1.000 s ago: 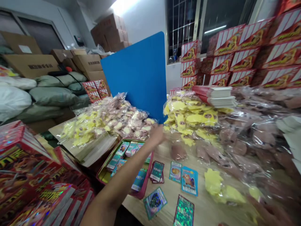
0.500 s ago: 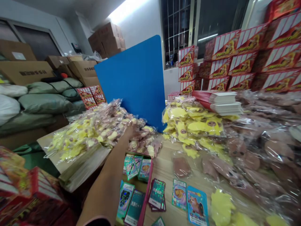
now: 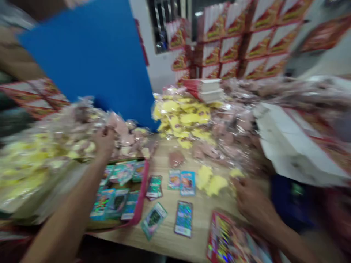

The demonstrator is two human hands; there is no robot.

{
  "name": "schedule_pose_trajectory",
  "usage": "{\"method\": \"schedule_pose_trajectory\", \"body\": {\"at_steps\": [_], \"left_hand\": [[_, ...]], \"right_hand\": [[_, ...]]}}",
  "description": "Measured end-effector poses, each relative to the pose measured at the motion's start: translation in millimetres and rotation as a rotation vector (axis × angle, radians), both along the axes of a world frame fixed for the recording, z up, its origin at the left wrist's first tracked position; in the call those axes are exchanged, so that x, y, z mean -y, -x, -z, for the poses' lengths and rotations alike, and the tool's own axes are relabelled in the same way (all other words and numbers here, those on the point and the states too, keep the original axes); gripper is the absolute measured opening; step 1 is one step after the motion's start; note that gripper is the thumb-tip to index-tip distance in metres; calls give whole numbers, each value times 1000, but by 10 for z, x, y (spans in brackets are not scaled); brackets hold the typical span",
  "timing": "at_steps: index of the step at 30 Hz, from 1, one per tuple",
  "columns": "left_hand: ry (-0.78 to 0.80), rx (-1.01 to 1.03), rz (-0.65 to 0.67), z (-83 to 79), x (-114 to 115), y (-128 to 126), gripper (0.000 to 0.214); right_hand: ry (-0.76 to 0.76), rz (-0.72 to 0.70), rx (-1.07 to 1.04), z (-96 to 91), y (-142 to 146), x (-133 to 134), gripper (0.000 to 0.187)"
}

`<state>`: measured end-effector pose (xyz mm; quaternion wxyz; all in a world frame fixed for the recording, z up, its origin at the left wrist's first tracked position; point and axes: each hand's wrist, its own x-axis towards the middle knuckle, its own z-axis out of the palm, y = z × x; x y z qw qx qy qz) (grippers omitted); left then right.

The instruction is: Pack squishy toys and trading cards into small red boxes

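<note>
While my left hand (image 3: 104,142) is at the heap of clear-wrapped pinkish packets (image 3: 119,126), its fingers curl narrow, with a pale pink piece just beyond them. My right hand (image 3: 251,197) has its fingers drawn in at a small yellow piece (image 3: 236,172), which shows at the fingertips, and two larger yellow pieces (image 3: 216,185) lie just to their left. Blur keeps me from telling whether either hand truly grips anything. Nearer to me than the left fingers sits the pink-rimmed tray (image 3: 143,193), and loose cards (image 3: 188,182) lie between my two hands. I judge the slick wrapping the main risk: a packet could slip from a loose pinch, or drag its neighbours down into the tray. My right wrist, low beside the red glossy pack (image 3: 225,237), might nudge it too
</note>
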<state>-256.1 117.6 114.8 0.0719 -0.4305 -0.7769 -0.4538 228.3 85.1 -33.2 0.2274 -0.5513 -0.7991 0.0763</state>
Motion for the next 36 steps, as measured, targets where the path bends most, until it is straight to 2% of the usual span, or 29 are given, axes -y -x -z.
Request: {"method": "schedule_pose_trajectory", "body": {"at_steps": [2, 3, 4, 7, 8, 10, 12, 15, 17, 19, 20, 22, 24, 26, 27, 29, 31, 33, 34, 35, 36], "left_hand": [[-49, 47, 150, -36, 108, -431, 24], [-46, 73, 243, -18, 174, -667, 24], [-27, 89, 350, 23, 250, -916, 23], [44, -11, 700, 262, 480, -1706, 19], [58, -80, 768, 368, 532, -1962, 24], [190, -223, 838, 590, 573, -2429, 32], [386, -320, 892, 782, 551, -2817, 34], [514, -356, 1005, 921, 513, -3232, 32], [535, -364, 1076, 894, 550, -3386, 37], [467, -234, 1120, 800, 641, -3441, 45], [408, -69, 1134, 741, 696, -3440, 46], [319, 419, 1155, 634, 798, -3406, 51], [325, 893, 1149, 571, 864, -3361, 60], [324, 1168, 1079, 566, 892, -3319, 60], [288, 1234, 1022, 578, 900, -3301, 58], [174, 1311, 912, 614, 922, -3277, 59], [74, 1369, 871, 642, 965, -3277, 61], [8, 1442, 872, 658, 1023, -3299, 59], [-5, 1475, 875, 663, 1051, -3312, 56], [-6, 1511, 874, 669, 1075, -3322, 53], [0, 1549, 866, 675, 1093, -3327, 49]], "right_hand": [[91, 37, 52, -161, 45, 50, 37], [188, 53, 64, -207, 39, 52, 39], [205, 105, 73, -242, 16, 46, 37], [180, 234, 42, -354, -130, 34, 32], [156, 262, 15, -406, -193, 38, 31], [102, 301, -55, -526, -323, 66, 34], [47, 330, -121, -649, -449, 126, 39], [-65, 337, -216, -798, -585, 290, 44], [-180, 272, -270, -855, -615, 445, 43], [-304, 147, -277, -872, -588, 616, 43], [-348, 74, -253, -865, -555, 698, 45], [-433, -108, -182, -832, -468, 836, 50], [-504, -318, -120, -782, -381, 928, 55], [-526, -426, -148, -734, -324, 978, 57], [-492, -394, -217, -716, -311, 990, 56], [-281, -206, -463, -695, -311, 998, 52], [109, -54, -797, -692, -328, 992, 51], [533, -36, -1143, -695, -335, 976, 51], [683, -46, -1297, -695, -332, 965, 48], [769, -46, -1424, -692, -325, 953, 45], [793, -31, -1516, -686, -315, 939, 41]]}}
